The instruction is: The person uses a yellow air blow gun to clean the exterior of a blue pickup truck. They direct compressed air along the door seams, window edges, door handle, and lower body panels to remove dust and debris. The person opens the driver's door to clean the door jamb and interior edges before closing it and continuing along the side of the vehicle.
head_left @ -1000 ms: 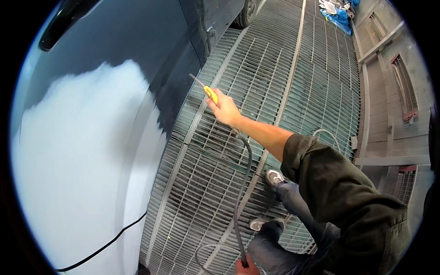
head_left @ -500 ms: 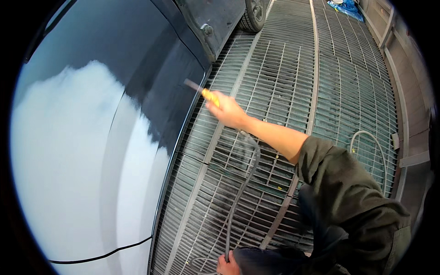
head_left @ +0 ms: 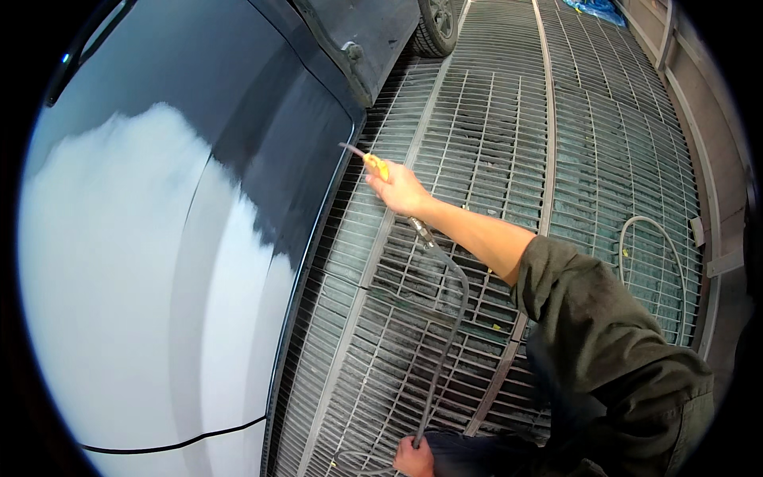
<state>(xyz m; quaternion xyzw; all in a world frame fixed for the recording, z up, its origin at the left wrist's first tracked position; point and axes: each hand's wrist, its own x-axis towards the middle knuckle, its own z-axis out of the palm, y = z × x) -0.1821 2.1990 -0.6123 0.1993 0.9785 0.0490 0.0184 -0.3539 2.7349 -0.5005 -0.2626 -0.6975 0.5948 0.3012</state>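
Note:
My right hand (head_left: 400, 191) is wrapped round a yellow air blow gun (head_left: 376, 165). Its thin nozzle points left at the edge of a dark car door (head_left: 278, 143), apart from my fingers. A grey air hose (head_left: 453, 318) runs from a metal fitting (head_left: 421, 230) below that hand. Down at the lower edge, my left hand (head_left: 414, 457) is closed on the hose. Much of the door panel carries a pale, whitish patch (head_left: 119, 262) with a ragged border against the dark paint.
Slatted metal grating (head_left: 493, 159) forms the floor. Further off are a car wheel (head_left: 436, 28) and the dark sill beside it. A loop of hose (head_left: 675, 254) lies at the right, near the wall (head_left: 723, 159). A blue plastic sheet (head_left: 600, 9) is at the top.
My right hand and the blow gun have shifted slightly right, drawing the nozzle toward the door's edge. The left hand and hose also sit further right in view.

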